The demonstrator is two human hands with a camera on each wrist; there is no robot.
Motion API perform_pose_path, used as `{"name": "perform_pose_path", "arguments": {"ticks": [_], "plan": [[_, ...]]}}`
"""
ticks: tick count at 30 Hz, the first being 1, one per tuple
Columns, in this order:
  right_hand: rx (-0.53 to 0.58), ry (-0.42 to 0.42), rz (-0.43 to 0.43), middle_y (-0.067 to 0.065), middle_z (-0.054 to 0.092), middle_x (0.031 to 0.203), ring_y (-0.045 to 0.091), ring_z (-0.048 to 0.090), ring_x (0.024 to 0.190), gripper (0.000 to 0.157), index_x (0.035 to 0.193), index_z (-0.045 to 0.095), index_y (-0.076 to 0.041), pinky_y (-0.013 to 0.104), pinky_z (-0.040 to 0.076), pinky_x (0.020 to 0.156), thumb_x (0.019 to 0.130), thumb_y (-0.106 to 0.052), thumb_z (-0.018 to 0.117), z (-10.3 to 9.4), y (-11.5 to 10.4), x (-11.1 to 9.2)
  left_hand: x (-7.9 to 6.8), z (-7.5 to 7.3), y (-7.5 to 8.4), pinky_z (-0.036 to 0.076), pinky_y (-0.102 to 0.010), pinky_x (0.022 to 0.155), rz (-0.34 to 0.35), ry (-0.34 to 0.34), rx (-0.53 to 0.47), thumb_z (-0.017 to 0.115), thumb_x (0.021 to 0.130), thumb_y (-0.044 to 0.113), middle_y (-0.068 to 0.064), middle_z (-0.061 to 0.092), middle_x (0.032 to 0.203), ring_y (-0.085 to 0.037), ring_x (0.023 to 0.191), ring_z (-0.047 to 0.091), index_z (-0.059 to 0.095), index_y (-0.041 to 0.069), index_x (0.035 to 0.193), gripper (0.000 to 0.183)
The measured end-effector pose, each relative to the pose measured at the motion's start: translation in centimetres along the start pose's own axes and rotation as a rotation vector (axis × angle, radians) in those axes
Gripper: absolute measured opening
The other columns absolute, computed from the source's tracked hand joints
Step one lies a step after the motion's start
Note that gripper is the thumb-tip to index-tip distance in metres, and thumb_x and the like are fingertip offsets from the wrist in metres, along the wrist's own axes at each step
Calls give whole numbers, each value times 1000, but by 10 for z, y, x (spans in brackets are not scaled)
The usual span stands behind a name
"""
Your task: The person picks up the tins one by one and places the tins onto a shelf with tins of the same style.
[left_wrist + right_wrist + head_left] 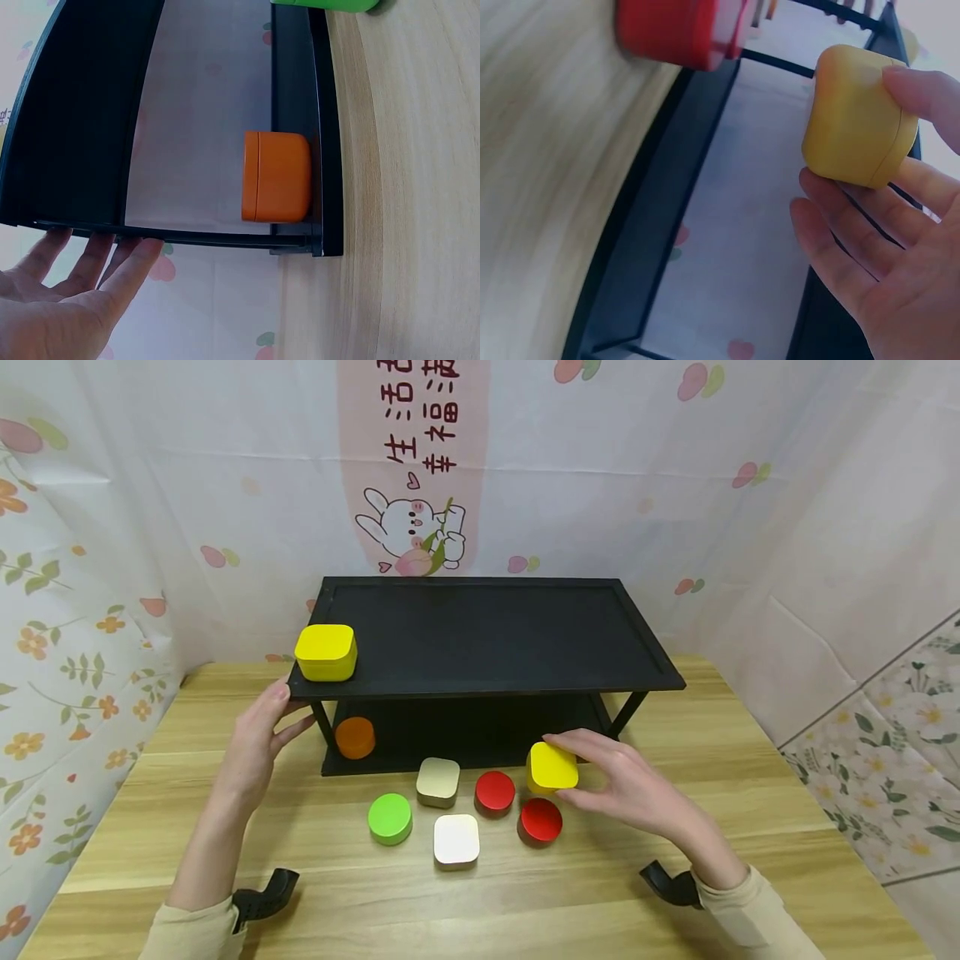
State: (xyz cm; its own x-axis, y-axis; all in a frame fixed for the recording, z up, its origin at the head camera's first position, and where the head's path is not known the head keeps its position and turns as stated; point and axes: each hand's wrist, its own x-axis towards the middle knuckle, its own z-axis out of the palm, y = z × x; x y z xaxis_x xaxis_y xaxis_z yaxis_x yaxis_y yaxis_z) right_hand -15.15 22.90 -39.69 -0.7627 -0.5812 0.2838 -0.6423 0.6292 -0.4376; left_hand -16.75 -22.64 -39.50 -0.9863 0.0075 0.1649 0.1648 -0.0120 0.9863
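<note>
My right hand (622, 777) pinches a rounded-square yellow lidded box (553, 766) between thumb and fingers, in front of the black two-tier shelf (480, 635). In the right wrist view, the yellow box shows a lid seam, with the thumb on one side. Fingers of my left hand (258, 735) touch the left end of the shelf's upper tier near its front corner. A second yellow box (326, 653) sits on that corner of the top. On the lower tier, at the left, stands an orange lidded box (277, 177).
Before the shelf on the wooden table (337, 893) stand a green round box (390, 818), a cream square box (438, 781), a white square box (456, 840) and two red round boxes (495, 793). A patterned cloth (247, 510) hangs behind.
</note>
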Motion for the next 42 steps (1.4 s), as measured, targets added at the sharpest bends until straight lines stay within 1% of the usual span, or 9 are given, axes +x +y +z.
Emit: {"name": "perform_pose_path", "arguments": {"ticks": [8,13,17,23,27,29,36,42], "plan": [[8,-9,-45,-4,66,135,13,65,117,67,143,60,-17,39,63,95,83,-22,88,-5,-18,16,1,-1,0,56,-12,95,-7,0,-2,43,111,40,15,59,132,-7,119,57,51,11,149,49],[14,8,-84,-7,66,134,10,64,116,66,142,60,-19,35,62,96,82,-21,87,-10,-28,24,1,-1,-1,56,-12,96,-3,-2,-5,43,111,40,15,59,132,-7,119,57,52,12,148,48],[27,-4,-113,-10,65,133,6,63,117,65,142,60,-19,32,62,97,83,-22,87,-15,-35,32,1,-1,0,56,-12,96,-9,-1,0,43,111,41,15,59,132,-6,119,57,51,11,149,49],[29,-15,-153,-7,65,133,8,63,115,66,144,59,-17,26,61,95,84,-20,87,-22,-46,41,1,-1,0,56,-11,95,-21,-4,13,43,110,43,15,57,133,-6,120,56,49,9,151,53],[23,-13,-182,-5,65,133,8,63,115,66,145,58,-18,25,61,94,85,-19,85,-28,-52,49,1,-1,0,55,-10,95,-21,-5,15,42,110,43,15,57,134,-6,120,56,48,8,152,55],[18,-12,-197,-5,65,133,8,63,115,66,145,58,-18,26,61,96,85,-20,85,-31,-56,54,1,-1,0,55,-10,95,-21,-3,10,43,110,43,15,57,134,-6,120,56,48,8,152,55],[-13,15,-233,-3,66,132,11,63,115,66,144,59,-16,34,62,96,84,-18,85,-39,-69,69,1,-2,0,56,-11,95,-22,-2,5,43,110,43,16,57,133,-6,120,56,48,9,152,55],[-30,39,-240,-2,66,132,11,64,116,65,144,60,-16,33,62,96,84,-20,85,-44,-76,80,1,-1,0,56,-11,95,-18,-5,8,43,110,42,15,57,133,-7,119,56,49,9,152,53]]}}
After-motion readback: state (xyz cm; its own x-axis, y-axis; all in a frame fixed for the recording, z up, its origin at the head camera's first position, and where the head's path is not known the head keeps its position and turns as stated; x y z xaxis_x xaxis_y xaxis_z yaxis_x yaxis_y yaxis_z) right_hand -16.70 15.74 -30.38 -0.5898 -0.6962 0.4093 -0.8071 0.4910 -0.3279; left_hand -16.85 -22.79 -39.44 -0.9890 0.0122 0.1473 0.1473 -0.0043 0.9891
